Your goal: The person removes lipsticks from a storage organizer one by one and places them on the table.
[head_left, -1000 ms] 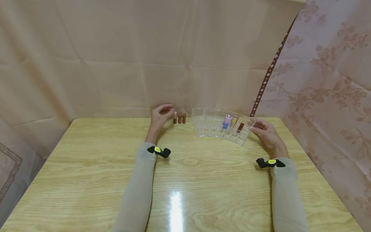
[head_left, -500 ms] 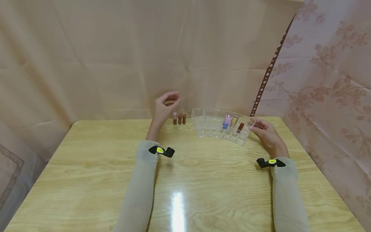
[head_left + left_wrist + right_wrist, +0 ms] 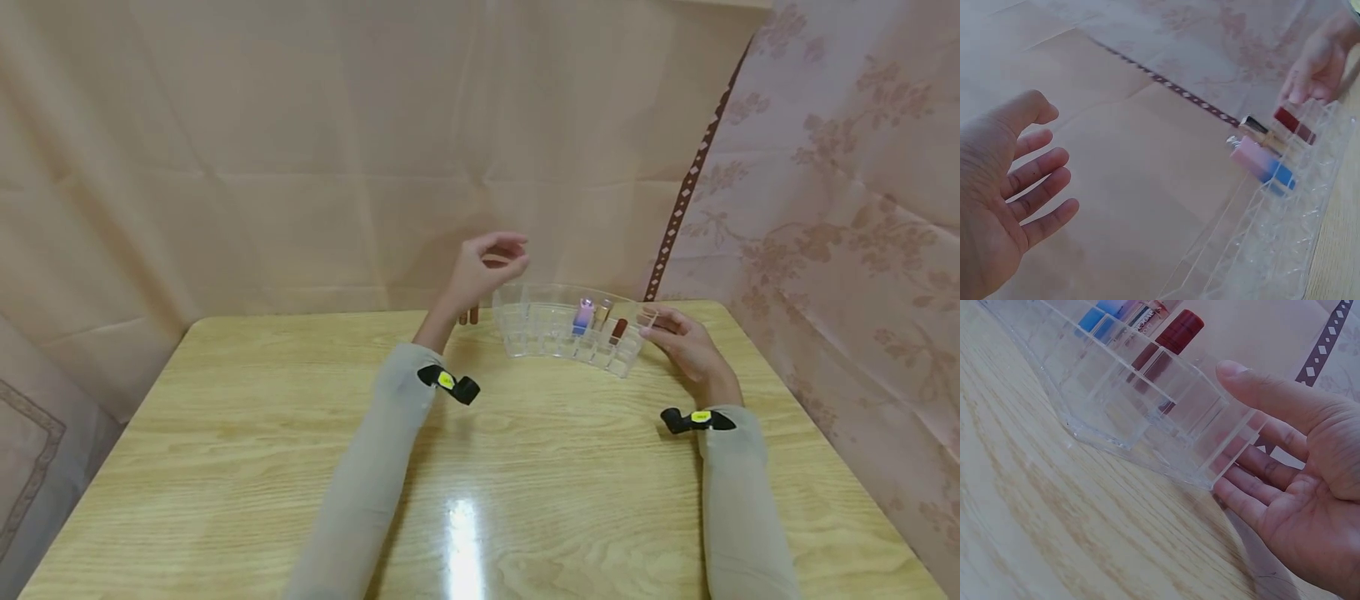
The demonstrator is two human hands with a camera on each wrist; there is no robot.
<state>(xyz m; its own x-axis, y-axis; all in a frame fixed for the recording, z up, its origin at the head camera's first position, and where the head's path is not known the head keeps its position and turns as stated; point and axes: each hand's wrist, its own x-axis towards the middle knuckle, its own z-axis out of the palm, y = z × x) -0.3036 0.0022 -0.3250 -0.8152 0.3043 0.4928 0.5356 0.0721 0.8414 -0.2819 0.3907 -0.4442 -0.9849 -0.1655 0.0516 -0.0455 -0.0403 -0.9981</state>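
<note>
My left hand (image 3: 483, 271) is raised above the left end of a clear plastic lipstick organizer (image 3: 536, 340). In the left wrist view its fingers are relaxed and spread, with nothing between them. My right hand (image 3: 688, 343) holds the organizer's right end, the thumb (image 3: 1254, 384) at the near side and the fingers behind the end wall. Standing in the slots are a pink-to-blue lipstick (image 3: 1260, 160), a gold lipstick with a dark end (image 3: 1261, 134) and a dark red tube (image 3: 1180, 331). The organizer's left slots hold nothing.
Brown lip tubes (image 3: 474, 315) stand at the table's back edge left of the organizer, partly hidden by my left wrist. A beige curtain (image 3: 300, 167) hangs behind the wooden table (image 3: 570, 467), and a flowered curtain (image 3: 862, 250) at the right.
My left hand has risen from beside the brown tubes and moved right, over toward the organizer. It covers part of the tubes now. My right hand stays on the organizer.
</note>
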